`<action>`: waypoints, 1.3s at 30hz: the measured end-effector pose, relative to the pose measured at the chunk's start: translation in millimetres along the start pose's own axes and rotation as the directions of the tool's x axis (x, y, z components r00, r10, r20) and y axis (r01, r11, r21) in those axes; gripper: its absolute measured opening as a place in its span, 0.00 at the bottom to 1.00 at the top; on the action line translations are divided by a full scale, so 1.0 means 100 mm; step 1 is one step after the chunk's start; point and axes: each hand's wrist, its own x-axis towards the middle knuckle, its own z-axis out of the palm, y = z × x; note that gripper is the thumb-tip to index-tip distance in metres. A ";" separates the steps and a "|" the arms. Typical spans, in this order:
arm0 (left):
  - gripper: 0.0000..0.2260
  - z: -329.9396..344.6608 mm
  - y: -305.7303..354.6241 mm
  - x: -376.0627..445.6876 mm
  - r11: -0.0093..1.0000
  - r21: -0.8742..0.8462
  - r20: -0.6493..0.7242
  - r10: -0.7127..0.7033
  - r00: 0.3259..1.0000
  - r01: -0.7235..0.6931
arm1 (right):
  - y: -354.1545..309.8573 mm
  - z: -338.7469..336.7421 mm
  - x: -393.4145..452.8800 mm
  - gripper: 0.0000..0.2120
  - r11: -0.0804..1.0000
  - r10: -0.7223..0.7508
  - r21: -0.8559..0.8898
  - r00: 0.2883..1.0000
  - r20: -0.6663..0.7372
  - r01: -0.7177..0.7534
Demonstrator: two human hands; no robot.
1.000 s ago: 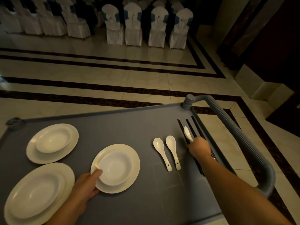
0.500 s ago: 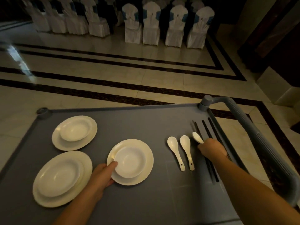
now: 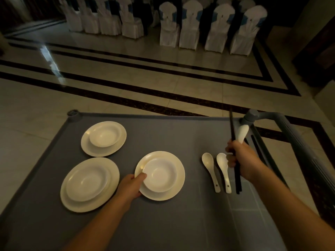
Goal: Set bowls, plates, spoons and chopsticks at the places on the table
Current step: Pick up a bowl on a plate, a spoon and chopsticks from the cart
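Note:
On a grey cart top (image 3: 181, 223) sit three white plates, each with a bowl on it. My left hand (image 3: 131, 187) grips the left rim of the nearest plate (image 3: 178, 185), thumb against its bowl (image 3: 160, 173). My right hand (image 3: 242, 159) is lifted above the cart, shut on a pair of black chopsticks (image 3: 233, 131) and a white spoon (image 3: 243, 134) that stick up out of the fist. Two more white spoons (image 3: 210, 171) (image 3: 223, 171) lie side by side just left of that hand. More black chopsticks (image 3: 256, 144) lie by the cart's right edge.
The other plate-and-bowl sets (image 3: 103, 138) (image 3: 89, 183) sit at the cart's left. A grey cart handle (image 3: 297, 142) runs along the right side. Beyond the cart lies a glossy tiled floor with dark stripes and a row of white-covered chairs (image 3: 190, 26) at the back.
My right hand has lifted off the cart, raising the chopsticks and one spoon upright. My left hand keeps its hold on the plate. The view has shifted rightward.

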 end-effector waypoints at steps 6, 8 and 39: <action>0.19 0.00 0.00 0.00 1.000 -0.006 -0.003 0.007 1.000 -0.007 | 0.45 0.76 -0.13 0.17 0.922 -0.027 -0.381 0.992 0.121 0.072; 0.18 0.00 0.00 0.01 1.000 -0.014 0.005 0.005 1.000 -0.004 | 0.56 0.96 -0.12 0.19 0.905 -0.018 -0.415 0.985 0.171 0.089; 0.16 0.28 0.61 -0.11 0.865 0.153 0.139 0.460 0.877 -0.478 | 0.56 0.88 -0.24 0.28 0.932 -0.093 -0.351 0.995 0.028 0.097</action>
